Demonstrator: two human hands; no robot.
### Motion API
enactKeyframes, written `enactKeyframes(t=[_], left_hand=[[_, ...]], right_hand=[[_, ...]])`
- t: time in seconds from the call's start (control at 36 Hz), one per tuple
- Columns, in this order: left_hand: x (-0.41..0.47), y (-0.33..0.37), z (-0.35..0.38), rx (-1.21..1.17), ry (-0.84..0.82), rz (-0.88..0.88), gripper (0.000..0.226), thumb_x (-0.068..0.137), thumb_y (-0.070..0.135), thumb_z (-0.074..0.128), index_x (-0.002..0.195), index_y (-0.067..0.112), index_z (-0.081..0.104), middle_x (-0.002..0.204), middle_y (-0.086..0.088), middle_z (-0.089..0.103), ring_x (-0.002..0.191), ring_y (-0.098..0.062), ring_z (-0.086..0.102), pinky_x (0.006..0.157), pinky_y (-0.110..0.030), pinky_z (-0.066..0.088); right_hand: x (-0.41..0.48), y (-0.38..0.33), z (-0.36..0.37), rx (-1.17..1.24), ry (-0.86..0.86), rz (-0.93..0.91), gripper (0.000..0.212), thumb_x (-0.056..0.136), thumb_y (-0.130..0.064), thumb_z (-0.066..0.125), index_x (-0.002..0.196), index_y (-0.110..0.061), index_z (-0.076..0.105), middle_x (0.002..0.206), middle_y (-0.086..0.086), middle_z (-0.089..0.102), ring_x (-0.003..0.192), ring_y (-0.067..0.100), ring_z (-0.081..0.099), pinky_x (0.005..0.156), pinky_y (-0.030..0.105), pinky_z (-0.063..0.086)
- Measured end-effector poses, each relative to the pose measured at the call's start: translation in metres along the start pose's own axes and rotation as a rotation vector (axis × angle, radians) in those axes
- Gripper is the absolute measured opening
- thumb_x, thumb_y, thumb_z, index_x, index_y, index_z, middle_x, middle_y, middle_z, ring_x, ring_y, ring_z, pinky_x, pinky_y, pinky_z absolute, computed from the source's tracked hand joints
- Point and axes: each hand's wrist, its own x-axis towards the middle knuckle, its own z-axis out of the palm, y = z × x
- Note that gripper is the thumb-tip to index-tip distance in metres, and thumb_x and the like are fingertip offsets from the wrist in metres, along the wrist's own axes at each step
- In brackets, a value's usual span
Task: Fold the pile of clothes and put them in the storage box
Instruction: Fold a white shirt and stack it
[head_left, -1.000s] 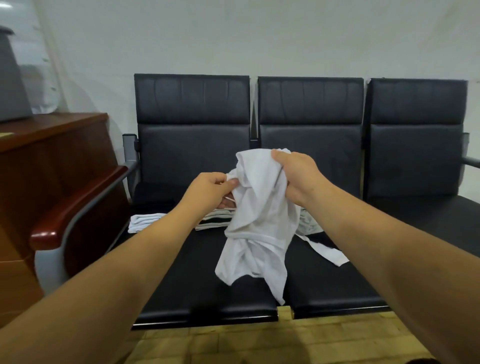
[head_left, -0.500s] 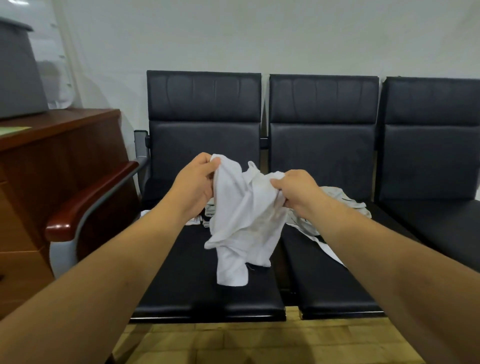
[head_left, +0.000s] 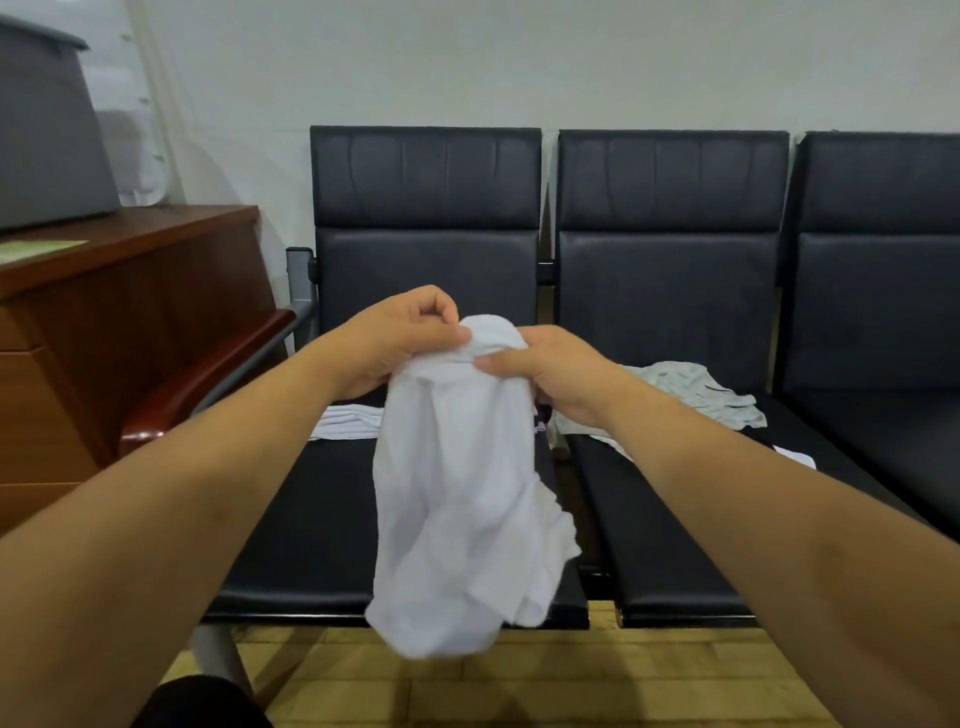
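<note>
**White garment** (head_left: 467, 493), hanging bunched in the air above the front edge of the left seat (head_left: 311, 519). Judged light, limp and not slippery. It will sag wherever unsupported, so hold is best taken at two corners or along a seam of its top edge. Left hand (head_left: 400, 343) and right hand (head_left: 545, 369), close together above that seat, each pinch the garment's top between curled fingers and thumb. A pale patterned garment (head_left: 691, 395) lies to the right of that seat.

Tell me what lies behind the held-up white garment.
Beside the white garment show the black seat, a white cloth at left, a pale garment at right; anything directly behind it is covered.
</note>
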Motion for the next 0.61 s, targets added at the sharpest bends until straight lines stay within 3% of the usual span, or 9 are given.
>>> enactKeyframes(t=[0.06,0.11,0.19,0.28,0.33,0.39,0.47,0.53,0.61], left_hand=[[0.000,-0.008,-0.010,0.256,-0.030,-0.074,0.041,0.079,0.040,0.079,0.108,0.023,0.056,0.100,0.006,0.071,0.087,-0.014,0.070,0.077,-0.032,0.057],[-0.003,-0.016,-0.016,0.584,-0.127,-0.172,0.046,0.072,0.053,0.080,0.110,0.036,0.060,0.101,0.015,0.071,0.091,-0.008,0.070,0.081,-0.029,0.057],[-0.009,-0.027,-0.021,0.685,-0.234,-0.324,0.034,0.078,0.049,0.077,0.107,0.032,0.069,0.097,0.015,0.073,0.088,-0.005,0.071,0.071,-0.017,0.054],[-0.016,-0.039,-0.033,0.639,-0.168,-0.371,0.029,0.083,0.042,0.074,0.106,0.026,0.070,0.099,0.010,0.074,0.090,-0.008,0.070,0.076,-0.022,0.054],[-0.022,-0.045,-0.040,0.582,-0.062,-0.367,0.029,0.081,0.045,0.074,0.101,0.023,0.073,0.096,0.005,0.075,0.088,-0.014,0.071,0.085,-0.033,0.055],[-0.027,-0.049,-0.044,0.379,0.091,-0.340,0.031,0.080,0.043,0.074,0.098,0.018,0.074,0.092,-0.001,0.076,0.085,-0.022,0.073,0.080,-0.037,0.056],[-0.032,-0.044,-0.042,0.017,0.237,-0.281,0.024,0.089,0.025,0.068,0.109,0.011,0.069,0.102,-0.013,0.073,0.094,-0.032,0.070,0.084,-0.045,0.057],[-0.032,-0.036,-0.041,-0.024,0.253,-0.229,0.025,0.095,0.019,0.061,0.117,0.007,0.065,0.112,-0.018,0.069,0.102,-0.033,0.067,0.093,-0.049,0.051],[-0.032,-0.016,-0.033,-0.043,0.272,-0.172,0.026,0.098,0.014,0.054,0.121,0.003,0.059,0.113,-0.022,0.066,0.089,-0.028,0.065,0.084,-0.043,0.053]], right_hand=[[0.000,-0.005,-0.005,0.170,0.082,-0.039,0.021,0.091,-0.014,0.067,0.111,-0.010,0.074,0.103,0.008,0.076,0.094,0.024,0.071,0.080,0.036,0.056],[-0.001,-0.010,-0.011,0.280,0.170,-0.054,0.019,0.091,-0.010,0.065,0.109,-0.009,0.072,0.105,0.012,0.073,0.093,0.024,0.069,0.082,0.040,0.054],[-0.002,-0.014,-0.017,0.242,0.290,-0.058,0.013,0.091,-0.015,0.067,0.103,-0.015,0.072,0.108,0.011,0.074,0.097,0.025,0.070,0.086,0.042,0.057],[-0.004,-0.013,-0.029,0.180,0.410,-0.034,0.008,0.090,-0.020,0.068,0.097,-0.018,0.071,0.102,0.006,0.074,0.095,0.025,0.070,0.082,0.039,0.057],[-0.007,-0.008,-0.040,0.086,0.477,-0.004,0.016,0.089,-0.022,0.070,0.101,-0.011,0.068,0.098,0.005,0.072,0.088,0.023,0.068,0.078,0.037,0.056],[-0.010,-0.001,-0.050,-0.017,0.503,0.051,0.027,0.088,-0.022,0.072,0.103,-0.002,0.062,0.093,0.008,0.066,0.080,0.021,0.062,0.071,0.036,0.051],[-0.014,0.011,-0.058,-0.078,0.434,0.167,0.025,0.086,-0.018,0.077,0.102,-0.008,0.060,0.096,0.009,0.065,0.082,0.023,0.061,0.071,0.041,0.050],[-0.015,0.015,-0.058,-0.114,0.365,0.208,0.030,0.085,-0.011,0.077,0.111,-0.013,0.061,0.109,0.008,0.066,0.089,0.022,0.062,0.080,0.044,0.054],[-0.017,0.012,-0.048,-0.113,0.183,0.184,0.055,0.083,-0.017,0.080,0.132,-0.027,0.057,0.132,0.002,0.056,0.109,0.019,0.062,0.094,0.040,0.055]])
